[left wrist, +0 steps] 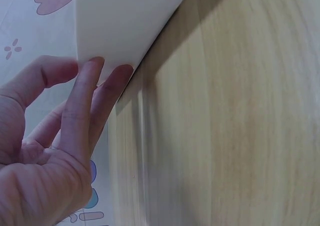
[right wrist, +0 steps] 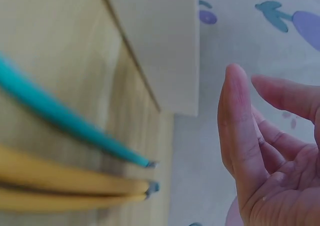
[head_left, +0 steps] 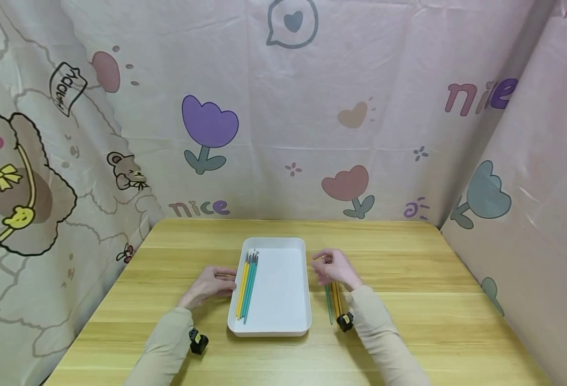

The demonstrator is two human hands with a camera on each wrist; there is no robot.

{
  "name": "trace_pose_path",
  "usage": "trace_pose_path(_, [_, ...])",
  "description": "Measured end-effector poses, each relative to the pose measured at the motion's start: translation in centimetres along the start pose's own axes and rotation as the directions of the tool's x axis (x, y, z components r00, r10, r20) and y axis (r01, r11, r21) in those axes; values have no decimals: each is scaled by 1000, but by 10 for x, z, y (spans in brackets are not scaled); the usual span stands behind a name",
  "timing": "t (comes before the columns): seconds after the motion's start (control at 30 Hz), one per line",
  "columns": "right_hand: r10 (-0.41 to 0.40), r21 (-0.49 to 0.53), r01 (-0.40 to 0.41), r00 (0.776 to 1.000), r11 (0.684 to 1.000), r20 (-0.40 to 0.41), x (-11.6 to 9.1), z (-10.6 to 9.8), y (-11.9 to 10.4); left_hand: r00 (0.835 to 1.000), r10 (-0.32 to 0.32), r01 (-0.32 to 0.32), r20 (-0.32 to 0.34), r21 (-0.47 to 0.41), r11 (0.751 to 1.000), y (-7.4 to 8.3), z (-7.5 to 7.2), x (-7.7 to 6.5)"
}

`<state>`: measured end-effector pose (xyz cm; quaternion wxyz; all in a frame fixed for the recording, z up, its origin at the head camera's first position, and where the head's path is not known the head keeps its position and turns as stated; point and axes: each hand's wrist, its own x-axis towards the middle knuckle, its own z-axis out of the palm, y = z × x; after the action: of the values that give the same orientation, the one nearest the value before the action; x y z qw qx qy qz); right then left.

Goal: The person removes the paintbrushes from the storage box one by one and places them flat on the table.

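Note:
A white rectangular tray point(head_left: 283, 289) lies on the table, with several yellow- and teal-handled paintbrushes point(head_left: 247, 287) side by side along its left part, bristles toward the far end. My left hand point(head_left: 211, 284) touches the tray's left wall with its fingertips; in the left wrist view these fingers point(left wrist: 75, 111) meet the white side. Beyond the tray's right wall, my right hand point(head_left: 337, 268) hovers with nothing in its grasp, thumb and fingertips apart. Below it on the table lie a teal paintbrush point(right wrist: 70, 118) and two yellow paintbrushes point(right wrist: 75, 178), partly hidden by the hand in the head view.
The wood-grain table point(head_left: 409, 262) ends at a printed curtain point(head_left: 283, 107) at the back and both sides. Small black cameras point(head_left: 198, 341) hang at both wrists, the right one overlapping the loose brushes in the head view.

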<state>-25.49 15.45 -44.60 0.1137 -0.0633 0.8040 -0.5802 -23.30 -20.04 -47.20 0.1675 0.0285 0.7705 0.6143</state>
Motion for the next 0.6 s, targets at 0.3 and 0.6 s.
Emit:
trace_pose_path(0.3, [-31,20,30,997,999,64,6,17,-16,1000,-5,6,-11,12,1000,0,0,1])
trace_pose_path(0.6, [4,14,-6,993,1000,120,13,36,-30,1000,9,-9,2,6,1000,0,0,0])
